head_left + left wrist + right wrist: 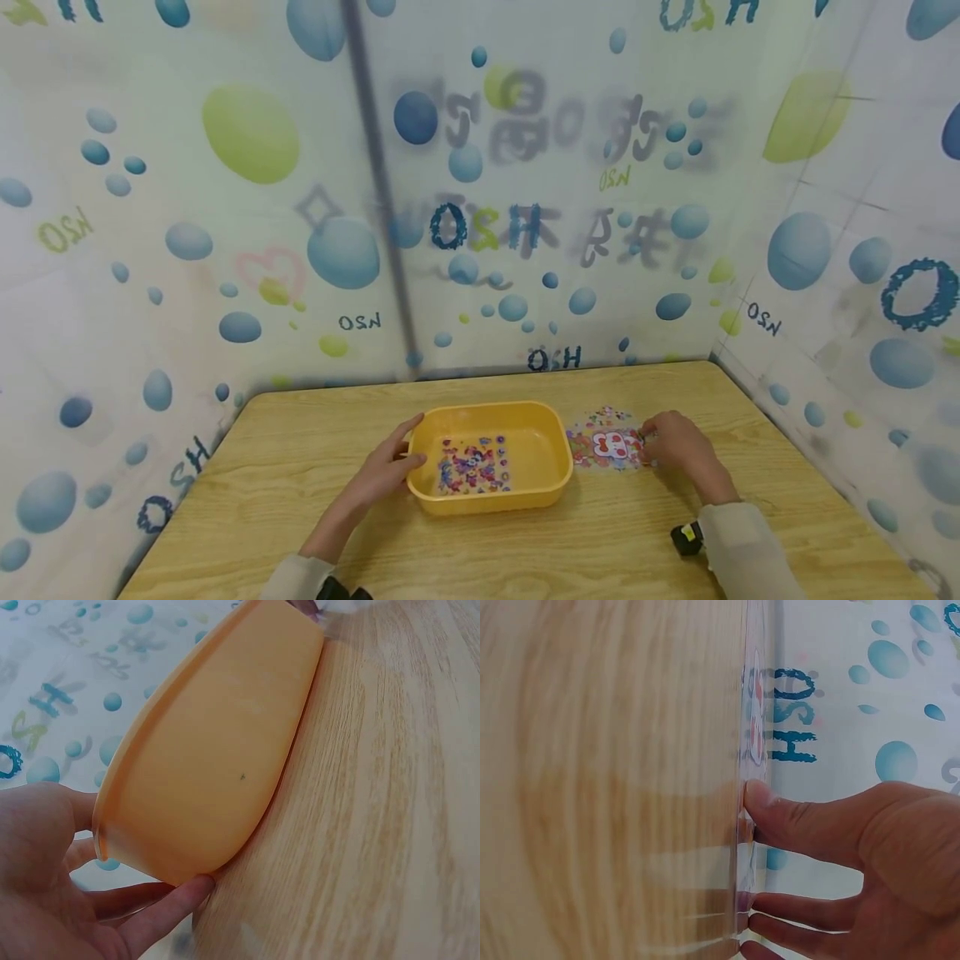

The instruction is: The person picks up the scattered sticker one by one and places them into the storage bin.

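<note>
A yellow plastic tray (540, 467) stands on the table, with many small colourful pieces or stickers (472, 465) on the left part of its floor. My left hand (386, 467) grips the tray's left end, thumb over the rim. In the left wrist view its fingers reach under the corner of the tray wall (217, 750). Right of the tray lies a clear sheet of colourful stickers (609, 446) with a white cartoon face. My right hand (681, 446) touches the sheet's right edge. In the right wrist view the thumb (802, 821) and spread fingertips meet the sheet's glossy surface.
The wood-grain table (480, 558) runs back to a wall covering (262, 208) printed with blue and green bubbles. More covering closes in on both sides. A black wrist device (686, 539) sits at the right sleeve, close above the table.
</note>
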A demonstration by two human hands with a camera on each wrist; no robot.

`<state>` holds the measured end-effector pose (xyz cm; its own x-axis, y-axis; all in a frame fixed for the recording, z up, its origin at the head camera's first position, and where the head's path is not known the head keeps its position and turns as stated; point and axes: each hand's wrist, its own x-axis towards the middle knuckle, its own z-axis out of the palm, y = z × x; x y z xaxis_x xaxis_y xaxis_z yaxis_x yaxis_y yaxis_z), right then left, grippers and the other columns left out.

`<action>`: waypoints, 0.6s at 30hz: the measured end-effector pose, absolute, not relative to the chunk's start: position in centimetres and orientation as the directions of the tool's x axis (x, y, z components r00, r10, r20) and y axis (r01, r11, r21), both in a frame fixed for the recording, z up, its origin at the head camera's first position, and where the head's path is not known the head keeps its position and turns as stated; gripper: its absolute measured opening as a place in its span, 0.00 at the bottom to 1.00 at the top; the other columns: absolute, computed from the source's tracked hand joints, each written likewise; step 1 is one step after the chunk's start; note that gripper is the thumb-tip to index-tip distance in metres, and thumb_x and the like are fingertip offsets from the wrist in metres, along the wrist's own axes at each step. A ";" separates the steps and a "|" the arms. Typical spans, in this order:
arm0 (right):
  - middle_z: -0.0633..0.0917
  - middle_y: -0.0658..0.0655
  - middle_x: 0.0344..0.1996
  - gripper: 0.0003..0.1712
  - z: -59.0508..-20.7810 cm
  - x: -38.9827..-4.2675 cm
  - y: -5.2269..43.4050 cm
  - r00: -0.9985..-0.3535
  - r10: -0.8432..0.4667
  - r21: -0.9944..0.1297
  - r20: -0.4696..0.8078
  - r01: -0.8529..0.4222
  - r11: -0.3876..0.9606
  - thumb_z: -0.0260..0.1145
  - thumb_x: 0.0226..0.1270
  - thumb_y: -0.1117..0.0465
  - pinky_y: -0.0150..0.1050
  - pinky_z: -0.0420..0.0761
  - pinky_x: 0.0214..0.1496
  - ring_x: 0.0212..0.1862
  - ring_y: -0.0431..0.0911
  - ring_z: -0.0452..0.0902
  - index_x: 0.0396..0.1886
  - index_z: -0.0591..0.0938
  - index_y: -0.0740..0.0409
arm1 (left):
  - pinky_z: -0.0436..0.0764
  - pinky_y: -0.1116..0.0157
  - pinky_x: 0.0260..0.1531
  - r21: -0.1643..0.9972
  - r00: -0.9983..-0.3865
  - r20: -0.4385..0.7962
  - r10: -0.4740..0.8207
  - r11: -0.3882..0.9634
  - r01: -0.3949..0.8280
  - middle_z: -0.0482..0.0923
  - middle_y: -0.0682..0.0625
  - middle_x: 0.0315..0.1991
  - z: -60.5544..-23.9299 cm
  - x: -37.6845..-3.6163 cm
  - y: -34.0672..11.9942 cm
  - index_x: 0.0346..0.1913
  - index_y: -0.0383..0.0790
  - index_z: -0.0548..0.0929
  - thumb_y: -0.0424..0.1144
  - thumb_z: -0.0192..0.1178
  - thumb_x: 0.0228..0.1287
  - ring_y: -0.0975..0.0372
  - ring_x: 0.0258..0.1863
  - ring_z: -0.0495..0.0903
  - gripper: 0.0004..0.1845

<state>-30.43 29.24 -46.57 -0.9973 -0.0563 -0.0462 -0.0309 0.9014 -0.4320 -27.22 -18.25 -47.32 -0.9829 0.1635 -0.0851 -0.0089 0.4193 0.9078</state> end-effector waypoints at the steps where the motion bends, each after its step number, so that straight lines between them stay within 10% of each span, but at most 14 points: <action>1: 0.86 0.71 0.52 0.20 -46.6 -30.4 29.3 -0.997 -0.057 -0.430 -0.043 -0.033 0.902 0.77 0.53 0.63 0.57 0.82 0.50 0.47 0.56 0.80 0.47 0.88 0.66 | 0.88 0.54 0.46 0.910 -0.983 -0.084 0.165 0.415 -0.008 0.74 0.31 0.66 -47.3 -27.2 -18.3 0.82 0.53 0.60 0.38 0.58 0.77 0.52 0.53 0.82 0.35; 18: 0.73 0.76 0.49 0.36 -46.3 -30.0 29.1 -1.000 -0.003 -0.479 -0.006 0.000 0.878 0.80 0.50 0.65 0.54 0.80 0.43 0.40 0.57 0.74 0.60 0.77 0.70 | 0.88 0.54 0.45 0.909 -0.982 -0.087 0.166 0.416 -0.010 0.74 0.31 0.65 -47.2 -27.1 -18.3 0.81 0.54 0.61 0.38 0.58 0.77 0.52 0.52 0.82 0.34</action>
